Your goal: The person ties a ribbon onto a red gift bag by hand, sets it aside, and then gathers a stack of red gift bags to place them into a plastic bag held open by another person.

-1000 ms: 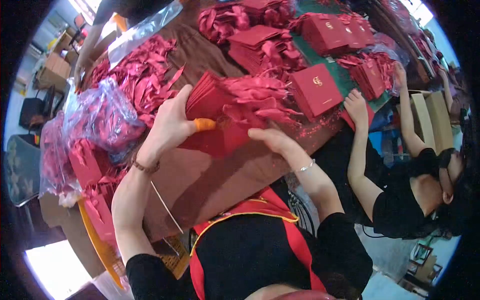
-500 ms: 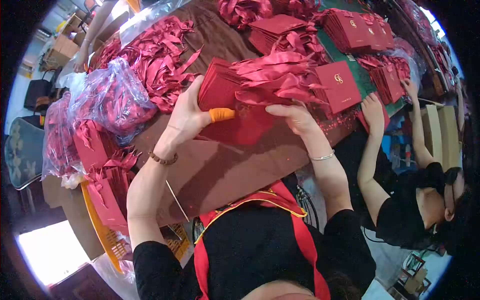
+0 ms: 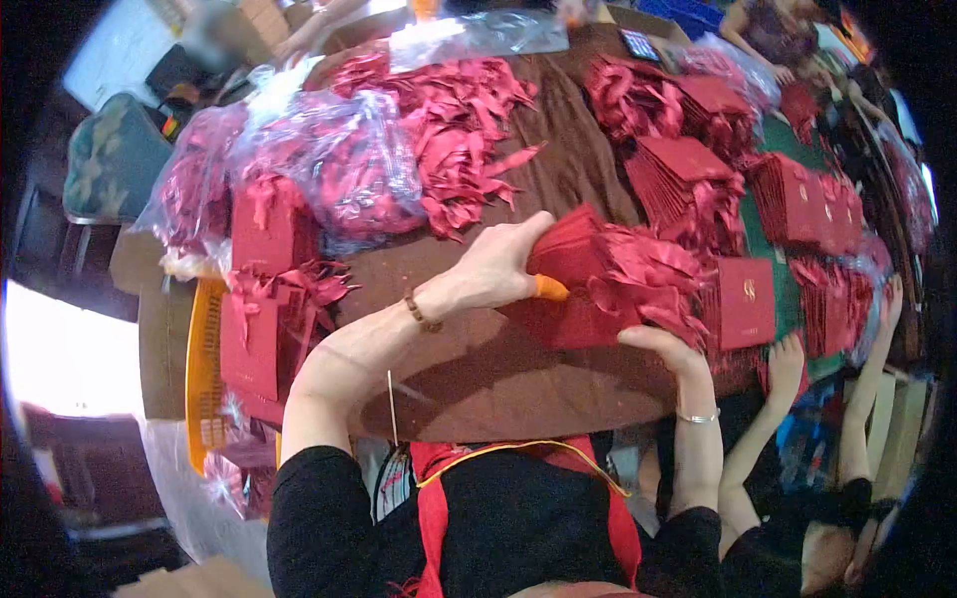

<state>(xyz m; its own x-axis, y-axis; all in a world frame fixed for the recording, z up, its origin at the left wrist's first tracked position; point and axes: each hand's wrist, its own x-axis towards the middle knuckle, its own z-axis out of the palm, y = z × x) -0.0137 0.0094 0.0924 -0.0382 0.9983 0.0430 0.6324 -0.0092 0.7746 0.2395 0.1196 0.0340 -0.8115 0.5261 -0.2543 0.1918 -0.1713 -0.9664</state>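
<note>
My left hand (image 3: 503, 261), with an orange cover on its thumb, is closed on the left side of a stack of red ribboned gift bags (image 3: 573, 314). My right hand (image 3: 666, 351) grips the stack's lower right edge, its thumb on the front. Loose satin ribbons (image 3: 653, 269) spill from the right of the stack and partly hide its front. The stack is tilted above the brown cloth-covered table (image 3: 439, 384). Just right of it stands a red bag with a gold emblem (image 3: 746, 304).
Yellow basket (image 3: 204, 369) with red ribboned bags at left. Beside it, a clear plastic bag of red ribbons (image 3: 364, 179). More red bag stacks (image 3: 683, 179) line the right side. A co-worker's hand (image 3: 786, 369) is close on my right; other people are at the far side.
My view has turned, so the table's things appear shifted. My hands still hold the stack, which now appears farther right and lower, with its ribbons hanging to the right.
</note>
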